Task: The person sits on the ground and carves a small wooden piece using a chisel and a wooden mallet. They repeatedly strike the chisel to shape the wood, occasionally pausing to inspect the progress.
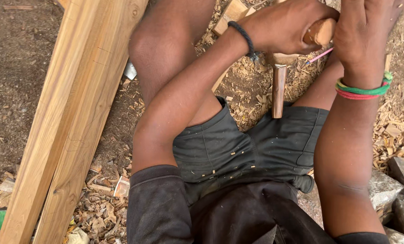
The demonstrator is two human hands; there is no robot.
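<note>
My left hand, with a black cord on its wrist, is closed around a rounded wooden piece at the top of the view. My right hand, wearing green and red bands, rests against the same piece from the right, its fingers cut off by the frame's top edge. Below the hands a wooden handle points down toward my lap, with a thin pink stick beside it. I sit with knees apart in dark shorts.
Two long pale planks lean across the left. Wood chips and shavings cover the dirt between my legs and to the right. Grey stones lie at the lower right. A small metal piece lies by my left knee.
</note>
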